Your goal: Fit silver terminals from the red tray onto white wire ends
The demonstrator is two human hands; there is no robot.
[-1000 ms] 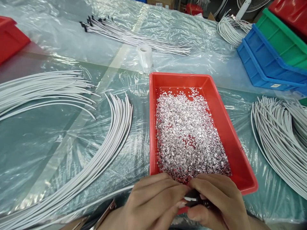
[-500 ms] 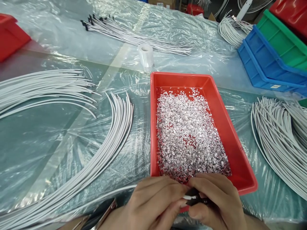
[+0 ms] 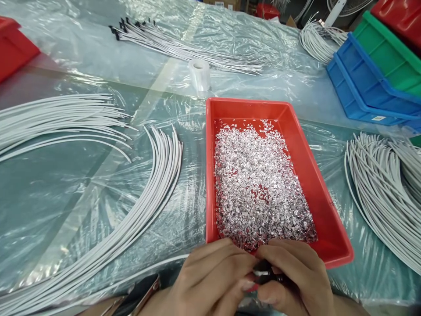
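At the near end of the red tray point(image 3: 324, 197), my left hand point(image 3: 213, 274) is closed around a single white cable point(image 3: 164, 262) that comes in from the left. My right hand point(image 3: 297, 272) grips a small black tool point(image 3: 270, 276), mostly hidden by the fingers. The cable's pale end lies against the tool's dark jaws, between the two hands. My fingertips of both hands nearly meet there. Shiny silver foil scraps point(image 3: 259, 175) cover the tray floor just beyond my knuckles.
Bundles of white cables lie left point(image 3: 164, 162) and right point(image 3: 381, 188). Farther back are black-tipped cables point(image 3: 184, 48) and a clear film roll point(image 3: 199, 77). Blue bins point(image 3: 365, 83) and a green bin point(image 3: 391, 52) are stacked right; a red bin point(image 3: 15, 48) is left. Plastic sheeting covers the table.
Both hands stay at the same spot over the tray's near edge. The fingers shift slightly, and less of the white cable end shows at the black tool.
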